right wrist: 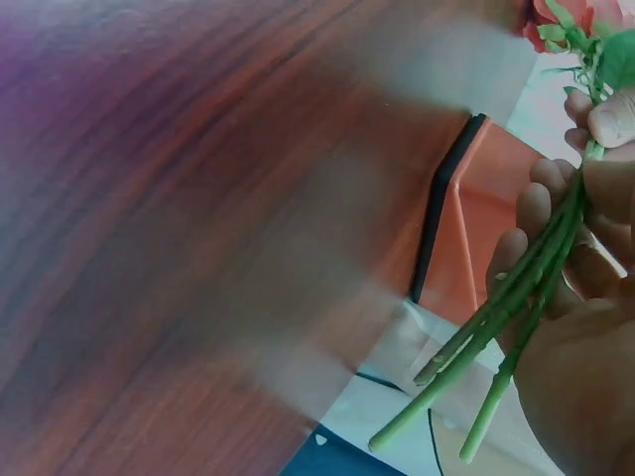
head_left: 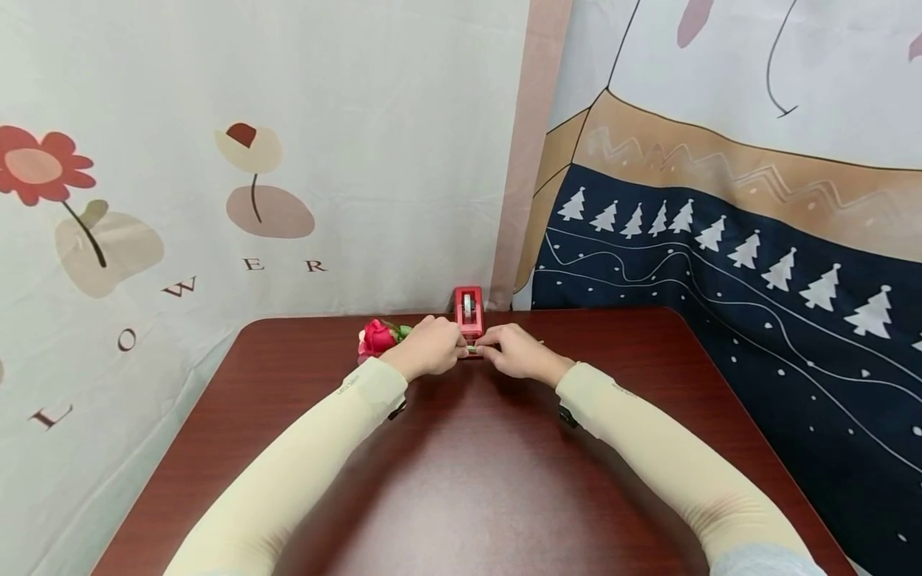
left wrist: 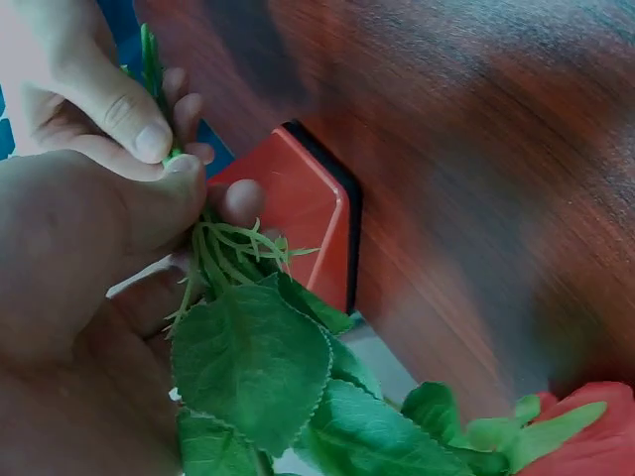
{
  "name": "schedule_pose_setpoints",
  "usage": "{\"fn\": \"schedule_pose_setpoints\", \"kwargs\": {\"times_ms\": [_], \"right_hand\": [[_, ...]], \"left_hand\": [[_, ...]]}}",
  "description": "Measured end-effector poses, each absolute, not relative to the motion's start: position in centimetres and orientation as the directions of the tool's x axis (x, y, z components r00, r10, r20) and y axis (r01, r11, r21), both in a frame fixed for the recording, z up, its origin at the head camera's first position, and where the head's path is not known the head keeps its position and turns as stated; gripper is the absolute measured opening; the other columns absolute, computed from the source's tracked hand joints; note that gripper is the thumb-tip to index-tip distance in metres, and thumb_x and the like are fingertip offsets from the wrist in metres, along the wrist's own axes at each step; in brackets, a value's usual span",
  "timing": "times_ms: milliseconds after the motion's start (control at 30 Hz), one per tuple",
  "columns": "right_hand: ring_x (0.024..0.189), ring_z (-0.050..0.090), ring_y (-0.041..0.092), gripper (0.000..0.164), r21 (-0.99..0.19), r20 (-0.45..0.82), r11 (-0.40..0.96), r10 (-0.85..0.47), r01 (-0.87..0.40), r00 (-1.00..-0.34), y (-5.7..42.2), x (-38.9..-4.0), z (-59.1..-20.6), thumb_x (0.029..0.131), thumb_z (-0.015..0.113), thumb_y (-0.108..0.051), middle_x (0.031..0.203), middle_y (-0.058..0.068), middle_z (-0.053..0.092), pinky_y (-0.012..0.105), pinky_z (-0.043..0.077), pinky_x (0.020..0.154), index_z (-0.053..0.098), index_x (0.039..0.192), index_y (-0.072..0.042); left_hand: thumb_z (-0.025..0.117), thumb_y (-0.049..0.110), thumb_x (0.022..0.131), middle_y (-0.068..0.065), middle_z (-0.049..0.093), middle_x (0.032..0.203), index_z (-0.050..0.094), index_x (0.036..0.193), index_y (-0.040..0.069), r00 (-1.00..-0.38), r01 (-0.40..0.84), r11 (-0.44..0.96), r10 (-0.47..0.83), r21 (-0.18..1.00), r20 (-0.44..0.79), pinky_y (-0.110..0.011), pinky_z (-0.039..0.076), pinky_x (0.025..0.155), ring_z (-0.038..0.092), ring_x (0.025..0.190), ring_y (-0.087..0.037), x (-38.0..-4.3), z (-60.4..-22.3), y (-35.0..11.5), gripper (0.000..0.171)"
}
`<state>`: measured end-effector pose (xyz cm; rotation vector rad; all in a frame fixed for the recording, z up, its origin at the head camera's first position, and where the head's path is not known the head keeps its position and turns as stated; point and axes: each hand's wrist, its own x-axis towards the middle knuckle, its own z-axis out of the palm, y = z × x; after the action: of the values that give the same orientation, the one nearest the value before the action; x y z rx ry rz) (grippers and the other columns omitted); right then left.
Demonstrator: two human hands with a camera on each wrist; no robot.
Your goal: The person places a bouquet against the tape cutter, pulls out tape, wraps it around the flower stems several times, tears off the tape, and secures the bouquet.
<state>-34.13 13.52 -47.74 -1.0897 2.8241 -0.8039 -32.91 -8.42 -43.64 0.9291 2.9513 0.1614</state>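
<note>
A small bunch of red and pink roses point(head_left: 378, 338) lies sideways between both hands near the table's back edge. My left hand point(head_left: 434, 349) pinches the stems just below the green leaves point(left wrist: 253, 362), thumb on top. Close beside it, my right hand point(head_left: 522, 354) holds the same green stems point(right wrist: 541, 278), whose cut ends stick out past the palm in the right wrist view. The thumbs nearly meet in the left wrist view. Right behind the hands stands a red tape dispenser point(head_left: 468, 310) with a roll in it; the fingers overlap its front end in the head view.
The dark red-brown wooden table point(head_left: 461, 480) has rounded back corners. Behind it hangs a pale curtain point(head_left: 403, 160) with printed flowers and letters, and on the right a navy cloth point(head_left: 720, 280) with white trees.
</note>
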Motion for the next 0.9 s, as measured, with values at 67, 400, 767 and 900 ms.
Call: {"fn": "schedule_pose_setpoints", "kwargs": {"times_ms": [67, 400, 767, 900], "right_hand": [[0.104, 0.074, 0.017, 0.025, -0.476, 0.152, 0.636, -0.621, -0.608, -0.769, 13.5, -34.4, -47.7, 0.11, 0.066, -0.019, 0.119, 0.007, 0.083, 0.042, 0.063, 0.1, 0.084, 0.124, -0.009], [0.065, 0.057, 0.011, 0.027, -0.586, 0.037, 0.653, -0.569, -0.479, -0.821, 13.2, -35.8, -46.3, 0.112, 0.063, -0.028, 0.074, 0.003, 0.072, 0.028, 0.046, 0.063, 0.085, 0.117, -0.012], [0.088, 0.083, 0.029, 0.035, -0.78, -0.182, 0.576, -0.582, -0.244, -0.793, 13.2, -36.9, -45.9, 0.117, 0.056, -0.026, 0.096, 0.012, 0.084, 0.045, 0.068, 0.088, 0.079, 0.129, -0.002], [0.079, 0.079, 0.023, 0.036, -0.803, -0.203, 0.549, -0.618, -0.233, -0.759, 13.3, -37.0, -45.7, 0.117, 0.053, -0.024, 0.092, 0.011, 0.081, 0.042, 0.067, 0.084, 0.079, 0.122, 0.001]], "left_hand": [[0.075, 0.027, 0.106, 0.004, 0.087, 0.098, 0.089, 0.103, 0.02, -0.818, 0.573, 0.813, 0.576, 0.104, 0.0, -0.046, 0.054, 0.095, 0.08, 0.102, -0.022, -32.9, -43.7, -8.5, 0.017], [0.078, 0.023, 0.104, 0.001, 0.083, 0.085, 0.087, 0.094, 0.017, -0.787, 0.615, 0.788, 0.611, 0.03, 0.088, -0.046, 0.049, 0.088, 0.079, 0.093, -0.027, -32.5, -43.8, -8.8, 0.015], [0.08, 0.014, 0.096, -0.001, 0.083, 0.086, 0.083, 0.082, 0.017, -0.691, 0.641, 0.742, 0.669, -0.196, 0.274, -0.043, 0.047, 0.086, 0.072, 0.089, -0.025, -32.0, -44.2, -8.8, 0.015], [0.081, 0.01, 0.092, 0.001, 0.082, 0.083, 0.082, 0.079, 0.019, -0.658, 0.64, 0.733, 0.677, -0.229, 0.329, -0.043, 0.046, 0.086, 0.07, 0.088, -0.025, -32.0, -44.5, -8.9, 0.016]]}}
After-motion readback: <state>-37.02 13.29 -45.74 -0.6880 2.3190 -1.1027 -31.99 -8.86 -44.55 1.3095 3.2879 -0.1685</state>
